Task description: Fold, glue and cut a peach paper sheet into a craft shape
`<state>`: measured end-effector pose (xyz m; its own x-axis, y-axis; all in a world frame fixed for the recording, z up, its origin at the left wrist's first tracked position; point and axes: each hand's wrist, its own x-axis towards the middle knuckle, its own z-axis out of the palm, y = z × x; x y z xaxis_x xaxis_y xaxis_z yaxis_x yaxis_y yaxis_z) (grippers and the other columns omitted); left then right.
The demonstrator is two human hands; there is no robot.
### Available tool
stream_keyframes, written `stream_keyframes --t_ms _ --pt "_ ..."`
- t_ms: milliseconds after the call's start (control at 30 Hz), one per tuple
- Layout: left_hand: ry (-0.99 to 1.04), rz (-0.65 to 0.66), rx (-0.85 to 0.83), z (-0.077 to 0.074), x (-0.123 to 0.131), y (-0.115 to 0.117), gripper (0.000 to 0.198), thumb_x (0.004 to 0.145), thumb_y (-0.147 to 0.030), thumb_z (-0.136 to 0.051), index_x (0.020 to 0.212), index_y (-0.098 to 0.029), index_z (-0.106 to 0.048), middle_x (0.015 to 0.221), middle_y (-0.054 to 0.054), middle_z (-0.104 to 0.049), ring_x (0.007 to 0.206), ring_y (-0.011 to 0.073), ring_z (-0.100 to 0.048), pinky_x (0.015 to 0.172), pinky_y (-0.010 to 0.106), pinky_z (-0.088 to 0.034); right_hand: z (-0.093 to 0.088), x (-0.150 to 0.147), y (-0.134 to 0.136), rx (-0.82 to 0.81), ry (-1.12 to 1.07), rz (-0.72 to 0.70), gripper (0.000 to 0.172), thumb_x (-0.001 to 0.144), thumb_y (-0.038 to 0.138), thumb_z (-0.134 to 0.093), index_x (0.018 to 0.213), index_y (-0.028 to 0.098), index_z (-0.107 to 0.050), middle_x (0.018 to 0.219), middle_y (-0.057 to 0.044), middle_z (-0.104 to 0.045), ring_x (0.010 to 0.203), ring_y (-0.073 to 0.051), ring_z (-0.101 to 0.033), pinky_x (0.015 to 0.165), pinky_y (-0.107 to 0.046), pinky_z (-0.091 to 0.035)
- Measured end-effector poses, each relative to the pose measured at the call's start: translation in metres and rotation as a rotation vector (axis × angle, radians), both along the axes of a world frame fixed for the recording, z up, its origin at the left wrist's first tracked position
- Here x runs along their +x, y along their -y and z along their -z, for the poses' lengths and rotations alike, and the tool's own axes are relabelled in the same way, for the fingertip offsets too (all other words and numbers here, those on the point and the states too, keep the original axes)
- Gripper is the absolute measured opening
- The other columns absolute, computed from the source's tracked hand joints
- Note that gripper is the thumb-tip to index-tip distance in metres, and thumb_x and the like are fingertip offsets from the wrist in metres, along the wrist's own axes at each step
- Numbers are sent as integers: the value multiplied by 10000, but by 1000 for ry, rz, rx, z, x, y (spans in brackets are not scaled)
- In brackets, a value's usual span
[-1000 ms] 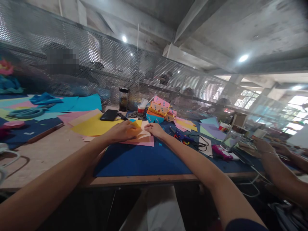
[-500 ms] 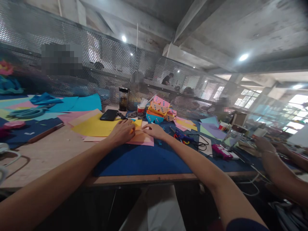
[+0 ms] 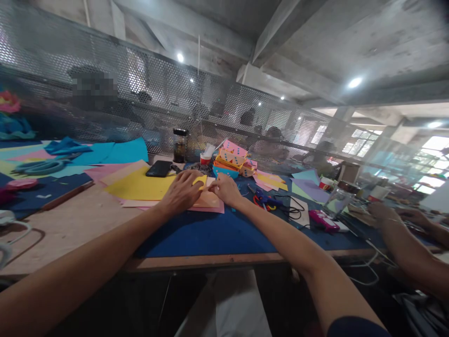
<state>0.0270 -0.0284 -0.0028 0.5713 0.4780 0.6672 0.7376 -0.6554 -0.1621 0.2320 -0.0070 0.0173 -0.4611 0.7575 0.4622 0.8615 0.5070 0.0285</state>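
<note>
My left hand [image 3: 183, 191] lies palm down on the yellow paper sheet [image 3: 140, 186], fingers bent over its right end and thumb apart from them. Close to its right, my right hand [image 3: 226, 189] has its fingers curled in a pinch at the edge of the peach sheet [image 3: 209, 201]. What those fingertips hold is too small to make out. A pink sheet [image 3: 220, 209] sticks out under the peach one. Just behind the right hand stand folded paper pieces with blue dots, in pink and orange [image 3: 234, 152] and in blue [image 3: 220, 172].
A black phone [image 3: 159, 168], a lidded jar [image 3: 180, 146] and a paper cup [image 3: 205, 160] stand behind the sheets. Large scissors [image 3: 44, 166] lie left. A blue glue gun [image 3: 264, 199], a pink device [image 3: 324, 221] and a glass jar [image 3: 340, 199] are right, near another person's arm [image 3: 400, 234].
My right hand's fingers have curled in more and raised slightly. My left hand has shifted a little right, and the small blue piece by its fingertips is now covered.
</note>
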Motion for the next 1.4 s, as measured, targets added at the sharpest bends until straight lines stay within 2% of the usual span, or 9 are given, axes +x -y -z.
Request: stream_keyframes --t_ms 133,233,333,500,767,900,1000,1200,1400 --pt "-122 181 -87 9 19 16 202 989 -262 -467 995 -211 -662 1090 102 -682 1079 252 -615 959 409 -471 -1 2 3 42 7 -21 194 946 344 -624 987 231 -776 1055 -71 -560 1002 -205 -498 881 -318 -363" --pt "-154 235 -170 19 25 19 251 973 -319 -497 1173 -221 -613 1213 88 -667 1145 230 -609 955 337 -480 -3 3 4 56 18 -37 182 929 348 -646 989 233 -774 1063 -71 -551 1016 -212 -487 891 -323 -361" --pt "-134 210 -244 28 20 11 415 983 -426 -491 1342 -220 -518 1392 102 -584 1269 259 -554 1011 363 -460 -6 3 5 60 34 -55 184 928 348 -648 993 226 -769 1069 -76 -556 1021 -217 -487 886 -327 -359" --pt "-152 222 -328 39 15 -3 403 1035 -443 -418 1321 -196 -557 1314 113 -635 1267 267 -559 1082 445 -423 -8 3 3 30 76 -110 198 940 345 -637 976 186 -750 1123 -81 -609 1055 -209 -516 900 -313 -360" --pt "-147 265 -368 44 17 -7 360 959 -352 -618 1270 -175 -577 1291 105 -591 1093 247 -622 915 469 -544 -10 7 10 -48 137 -137 179 988 262 -546 989 160 -693 1007 -54 -704 958 -174 -623 786 -272 -419" --pt "-136 247 -414 47 15 -10 383 1031 -398 -459 1340 -190 -553 1401 124 -567 1291 272 -535 1086 494 -427 -16 12 18 -49 162 -140 173 992 260 -545 982 175 -695 1034 -63 -718 984 -176 -636 786 -260 -412" --pt "-140 236 -453 49 14 -11 479 1063 -464 -285 1395 -222 -531 1485 87 -525 1415 237 -428 1174 401 -326 -17 14 24 -45 186 -152 162 987 254 -556 984 190 -705 1027 -65 -725 989 -180 -640 776 -251 -401" --pt "-158 250 -479 49 11 -14 484 1063 -472 -267 1447 -268 -481 1546 35 -455 1451 206 -376 1201 353 -269 -17 14 26 0 207 -163 172 992 242 -546 999 179 -706 1012 -82 -716 976 -194 -629 768 -262 -402" --pt "-192 255 -468 46 15 -18 368 976 -366 -587 1299 -190 -573 1365 114 -565 1191 269 -585 1003 508 -491 -39 1 18 92 164 -150 209 1003 284 -534 1041 160 -698 1034 -111 -695 1081 -228 -556 881 -301 -387"
